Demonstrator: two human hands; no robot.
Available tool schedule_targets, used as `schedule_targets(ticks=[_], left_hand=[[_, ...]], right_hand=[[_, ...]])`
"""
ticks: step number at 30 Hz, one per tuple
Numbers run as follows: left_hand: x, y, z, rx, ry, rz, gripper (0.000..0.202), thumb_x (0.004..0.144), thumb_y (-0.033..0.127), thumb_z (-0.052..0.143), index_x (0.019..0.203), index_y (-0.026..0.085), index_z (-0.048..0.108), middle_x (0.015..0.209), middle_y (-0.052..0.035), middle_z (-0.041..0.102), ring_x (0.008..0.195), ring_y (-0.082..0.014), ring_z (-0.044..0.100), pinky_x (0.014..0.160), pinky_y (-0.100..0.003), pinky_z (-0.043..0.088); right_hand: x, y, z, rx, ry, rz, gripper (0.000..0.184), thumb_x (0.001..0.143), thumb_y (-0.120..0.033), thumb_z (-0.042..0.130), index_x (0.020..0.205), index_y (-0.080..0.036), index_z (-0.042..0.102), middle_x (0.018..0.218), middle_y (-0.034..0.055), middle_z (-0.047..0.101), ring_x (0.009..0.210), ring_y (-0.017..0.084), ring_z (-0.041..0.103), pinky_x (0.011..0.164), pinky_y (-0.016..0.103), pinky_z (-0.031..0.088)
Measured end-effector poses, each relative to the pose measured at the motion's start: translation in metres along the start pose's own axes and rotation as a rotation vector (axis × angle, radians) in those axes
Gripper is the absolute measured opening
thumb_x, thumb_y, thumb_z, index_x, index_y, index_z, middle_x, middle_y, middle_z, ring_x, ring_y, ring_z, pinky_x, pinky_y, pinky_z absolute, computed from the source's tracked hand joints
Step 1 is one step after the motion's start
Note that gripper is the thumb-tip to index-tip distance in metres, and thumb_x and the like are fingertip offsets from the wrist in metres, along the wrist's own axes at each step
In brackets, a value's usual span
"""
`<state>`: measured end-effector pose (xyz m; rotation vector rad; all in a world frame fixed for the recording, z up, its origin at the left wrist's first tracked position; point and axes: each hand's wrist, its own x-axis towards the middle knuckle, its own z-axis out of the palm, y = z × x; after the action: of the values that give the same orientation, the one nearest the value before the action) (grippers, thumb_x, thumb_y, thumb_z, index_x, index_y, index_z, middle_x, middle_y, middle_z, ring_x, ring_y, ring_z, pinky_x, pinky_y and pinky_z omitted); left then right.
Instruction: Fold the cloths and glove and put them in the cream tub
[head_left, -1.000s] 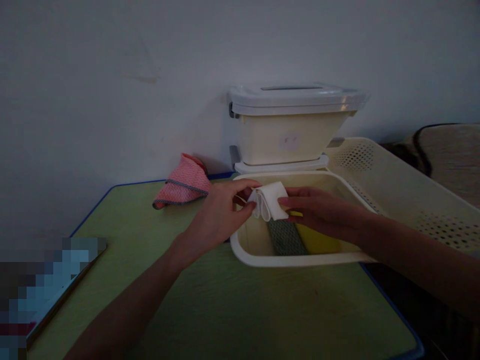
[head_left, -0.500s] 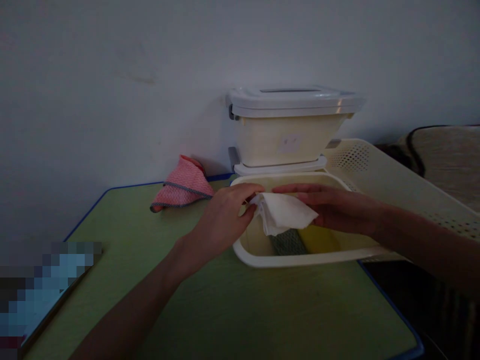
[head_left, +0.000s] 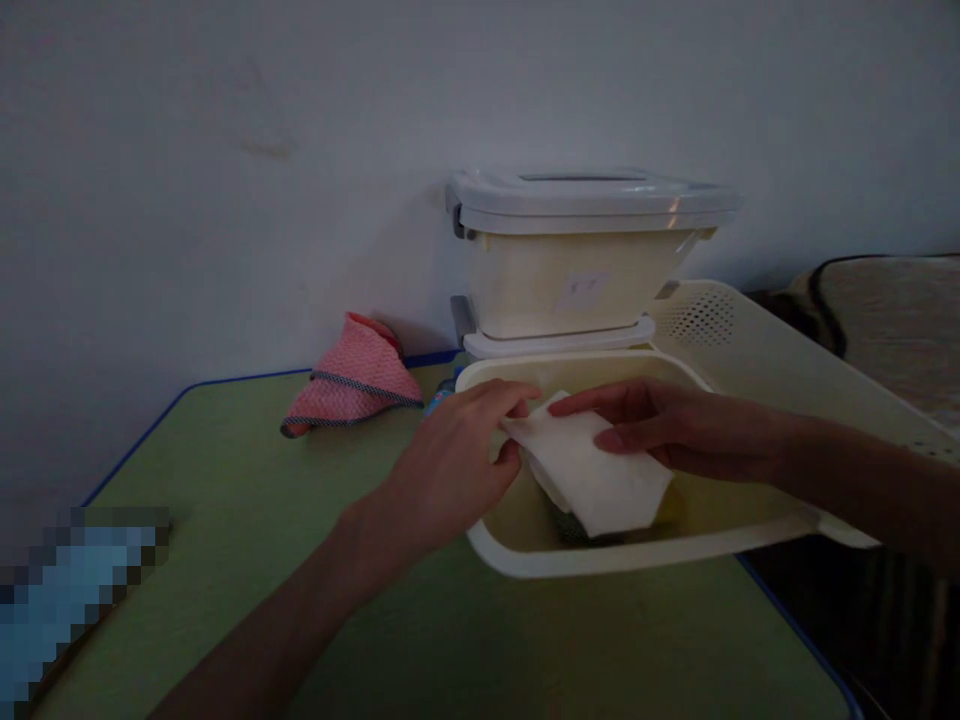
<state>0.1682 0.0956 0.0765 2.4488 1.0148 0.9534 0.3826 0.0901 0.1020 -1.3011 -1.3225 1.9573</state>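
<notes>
A folded white cloth (head_left: pixel 600 475) is held between both hands over a cream plastic tub (head_left: pixel 570 565). My left hand (head_left: pixel 461 460) pinches the cloth's left corner between thumb and fingers, above the tub's left rim. With the thumb on top and fingers at the far edge, my right hand (head_left: pixel 652 425) grips its upper right side. Under the cloth, inside the tub, part of a dark patterned cloth (head_left: pixel 571 527) and something yellow (head_left: pixel 673 505) show; the rest of them is hidden.
Behind the tub stands a lidded cream storage box (head_left: pixel 525 285) on another lid. A pink cloth (head_left: pixel 360 375) lies at the table's back left. A perforated cream basket (head_left: pixel 780 350) sits at right. The green table (head_left: pixel 300 500) has a blue edge.
The white cloth has spread wider and flatter, reaching lower over the tub and covering more of its contents. My right thumb has come onto its top. The view has shifted slightly.
</notes>
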Motion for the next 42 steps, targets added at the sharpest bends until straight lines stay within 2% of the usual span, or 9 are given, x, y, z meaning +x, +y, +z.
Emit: schedule_targets(ticks=[6,10,15,18,21,25,28,34,42], left_hand=[[-0.001,-0.011,0.008,-0.193,0.121,-0.022,0.053,0.064,0.004,0.047,0.115,0.018,0.045,0.117,-0.0072,0.055,0.105,-0.0177,0.054,0.089,-0.035,0.048],[-0.001,-0.016,0.009,-0.268,0.110,-0.002,0.058,0.066,0.007,0.047,0.121,0.022,0.037,0.121,-0.0072,0.049,0.113,-0.0187,0.048,0.094,-0.037,0.044],[-0.002,-0.014,0.008,-0.238,0.059,0.019,0.050,0.073,0.014,0.047,0.121,0.021,0.037,0.121,-0.0088,0.049,0.113,-0.0205,0.048,0.096,-0.040,0.042],[-0.002,-0.013,0.007,-0.216,0.057,0.043,0.048,0.075,0.016,0.047,0.122,0.021,0.037,0.120,-0.0092,0.050,0.111,-0.0203,0.049,0.095,-0.039,0.042],[-0.002,-0.013,0.007,-0.201,0.044,0.064,0.046,0.076,0.015,0.046,0.122,0.020,0.037,0.117,-0.0092,0.052,0.108,-0.0193,0.051,0.094,-0.037,0.043],[-0.001,-0.014,0.007,-0.188,0.031,0.074,0.044,0.077,0.015,0.045,0.121,0.018,0.038,0.114,-0.0099,0.053,0.105,-0.0189,0.052,0.092,-0.036,0.043],[0.000,-0.014,0.007,-0.183,0.030,0.078,0.043,0.077,0.015,0.045,0.120,0.017,0.039,0.113,-0.0098,0.054,0.104,-0.0184,0.052,0.091,-0.035,0.043],[0.000,-0.015,0.007,-0.173,0.027,0.072,0.040,0.079,0.017,0.044,0.119,0.017,0.040,0.111,-0.0094,0.056,0.102,-0.0177,0.054,0.090,-0.034,0.043],[0.002,-0.013,0.006,-0.126,0.017,0.097,0.031,0.081,0.017,0.043,0.111,0.016,0.046,0.106,-0.0089,0.060,0.098,-0.0172,0.057,0.085,-0.032,0.046]], right_hand=[[-0.003,0.008,-0.006,-0.207,0.085,0.071,0.056,0.065,-0.019,0.067,0.120,-0.019,0.057,0.112,0.0059,0.062,0.079,0.013,0.061,0.062,0.020,0.049],[0.009,0.015,-0.004,-0.294,0.131,0.107,0.054,0.066,-0.020,0.066,0.119,-0.019,0.056,0.106,0.0063,0.063,0.075,0.013,0.059,0.056,0.019,0.047],[0.035,0.020,0.016,-0.240,0.170,0.034,0.050,0.066,-0.014,0.063,0.116,-0.016,0.056,0.094,0.0046,0.063,0.063,0.009,0.054,0.049,0.019,0.044],[0.048,0.029,0.020,-0.280,0.174,0.015,0.045,0.070,-0.015,0.059,0.115,-0.018,0.057,0.093,0.0049,0.062,0.066,0.012,0.056,0.054,0.023,0.046],[0.054,0.040,0.015,-0.544,0.200,0.003,0.048,0.065,-0.012,0.060,0.113,-0.019,0.059,0.098,0.0062,0.063,0.083,0.020,0.058,0.069,0.031,0.049],[0.058,0.046,0.008,-0.697,0.194,-0.065,0.057,0.061,-0.009,0.062,0.117,-0.018,0.057,0.115,0.0082,0.059,0.107,0.027,0.053,0.093,0.041,0.041],[0.057,0.045,0.010,-0.604,0.187,-0.078,0.060,0.057,-0.009,0.067,0.116,-0.018,0.057,0.116,0.0083,0.059,0.106,0.027,0.053,0.092,0.040,0.043],[0.048,0.038,0.018,-0.011,0.081,0.115,0.068,0.062,-0.011,0.066,0.124,-0.022,0.043,0.103,0.0047,0.061,0.085,0.017,0.062,0.067,0.027,0.052],[0.041,0.026,0.017,0.201,-0.067,0.221,0.038,0.066,-0.001,0.053,0.098,-0.021,0.059,0.087,-0.0008,0.066,0.078,0.012,0.065,0.075,0.026,0.051]])
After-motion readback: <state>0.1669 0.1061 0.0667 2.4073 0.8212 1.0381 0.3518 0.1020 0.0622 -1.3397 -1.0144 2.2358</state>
